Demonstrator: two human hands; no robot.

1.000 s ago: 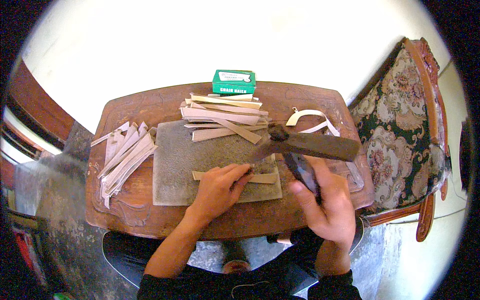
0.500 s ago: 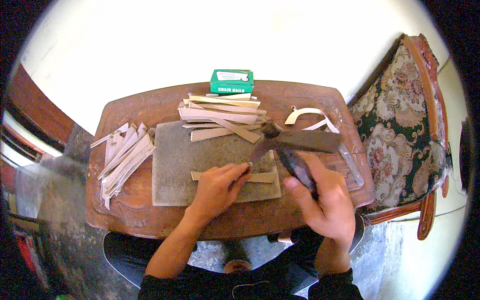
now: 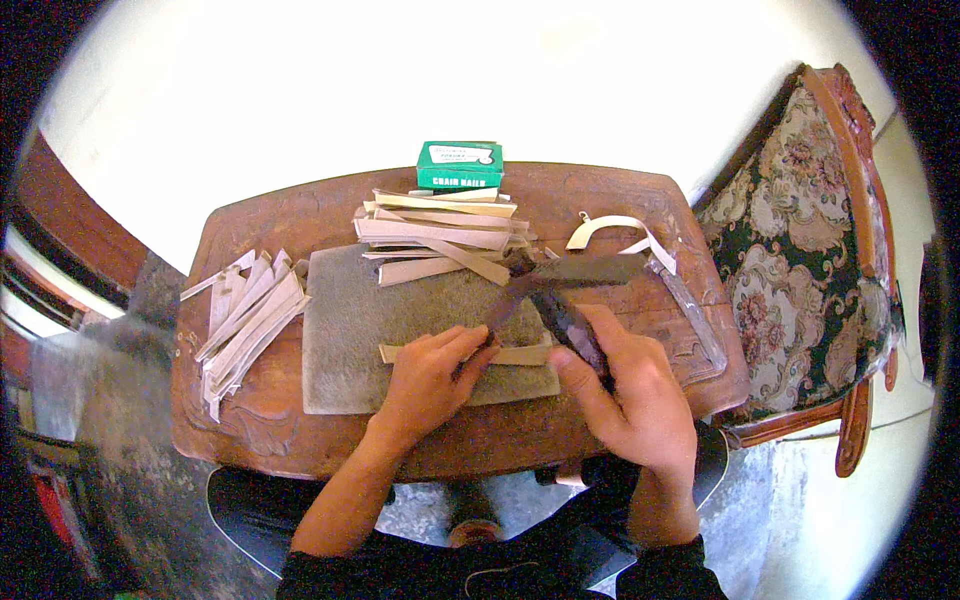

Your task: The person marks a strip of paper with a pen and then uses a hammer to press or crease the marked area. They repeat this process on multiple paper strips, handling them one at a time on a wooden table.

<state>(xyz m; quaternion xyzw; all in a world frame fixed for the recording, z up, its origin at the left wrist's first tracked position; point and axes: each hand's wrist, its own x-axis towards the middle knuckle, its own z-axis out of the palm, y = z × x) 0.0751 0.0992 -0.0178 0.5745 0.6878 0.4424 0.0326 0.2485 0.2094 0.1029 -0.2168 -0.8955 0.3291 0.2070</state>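
My right hand [image 3: 640, 400] is wrapped round the black handle of a hammer [image 3: 568, 328], its thumb along the side. The dark head is smeared by motion, and one end of it reaches close to the fingertips of my left hand [image 3: 437, 378]. Those left fingers are pinched together over a pale flat strip [image 3: 525, 355]; whatever is between them is too small or hidden to name. The strip lies crosswise on a grey slab [image 3: 345, 370], and the hand covers its middle.
Pale strips [image 3: 435, 235] are heaped at the slab's far edge, and more strips [image 3: 262, 310] lie at the left. A green carton [image 3: 460, 165] stands behind. On the wooden table's [image 3: 600, 185] right are a curled strip [image 3: 615, 228] and clear plastic [image 3: 690, 310]. A floral chair [image 3: 790, 240] flanks it.
My right hand and the hammer have moved to the left, bringing the head nearer the left fingertips. The left hand stays on the strip with hardly any movement.
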